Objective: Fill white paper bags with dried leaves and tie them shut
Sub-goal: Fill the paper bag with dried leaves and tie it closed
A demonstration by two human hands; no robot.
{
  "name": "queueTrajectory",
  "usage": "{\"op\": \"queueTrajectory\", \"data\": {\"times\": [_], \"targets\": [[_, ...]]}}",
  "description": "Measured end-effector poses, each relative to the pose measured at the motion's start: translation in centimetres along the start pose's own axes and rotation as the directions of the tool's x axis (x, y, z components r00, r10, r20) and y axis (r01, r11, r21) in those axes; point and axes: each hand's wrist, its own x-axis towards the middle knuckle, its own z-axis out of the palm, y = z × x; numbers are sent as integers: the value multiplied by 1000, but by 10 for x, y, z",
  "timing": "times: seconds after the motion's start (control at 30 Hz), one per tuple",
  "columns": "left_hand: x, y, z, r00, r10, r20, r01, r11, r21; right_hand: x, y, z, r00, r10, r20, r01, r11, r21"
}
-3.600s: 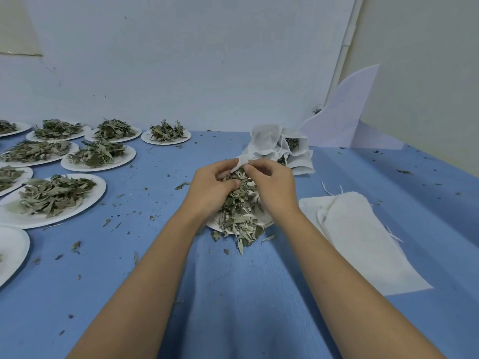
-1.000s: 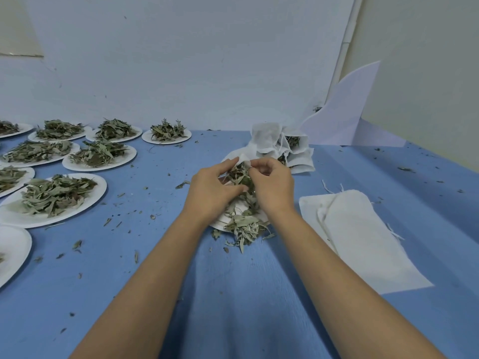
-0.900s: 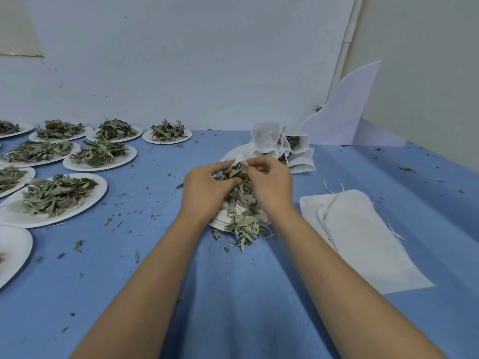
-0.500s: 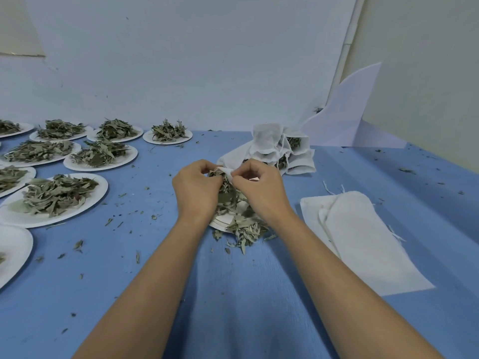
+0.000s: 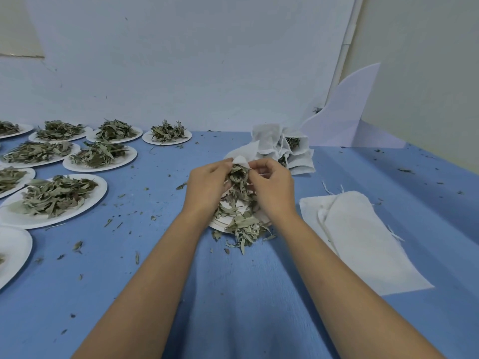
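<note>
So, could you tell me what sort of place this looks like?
Probably a herb-packing workbench: rows of plates heaped with dried leaves, a pile of filled bags, and empty bags on a blue table.

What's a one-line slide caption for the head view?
Left hand and right hand pinch a white bag above a plate of dried leaves; filled bags behind, empty bags to the right.

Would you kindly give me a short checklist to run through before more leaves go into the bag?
1. Mouth of bag pinched by left hand and right hand: ok.
2. Supply of leaves on plate: ok.
3. No spill: not ok, some leaves lie past the plate's near rim on the table.
4. Fill level of bag: cannot tell, hands hide it.
5. Spare empty bags at right: ok.
</note>
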Motion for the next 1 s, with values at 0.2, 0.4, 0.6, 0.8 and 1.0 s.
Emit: {"op": "queueTrajectory", "data": {"times": [0.2, 0.4, 0.6, 0.8, 1.0], "targets": [[-2, -5, -4, 999, 26, 24, -25, 1000, -18, -1, -1, 2, 1000, -3, -4, 3, 1000, 12], [-2, -8, -4, 984, 131, -120, -115, 985, 131, -5, -4, 4, 999, -46, 10, 46, 997, 55], [-3, -7, -4, 894, 262, -364, -147, 938, 315, -16, -12, 12, 979, -157, 127, 164, 985, -48], [-4, -6, 1, 890, 267, -370, -154, 939, 306, -11, -12, 7, 977, -85, 198, 82, 996, 22], [0, 2, -1, 998, -10, -62, 15, 996, 85, -1, -8, 2, 990, 64, 124, -85, 981, 177]]}}
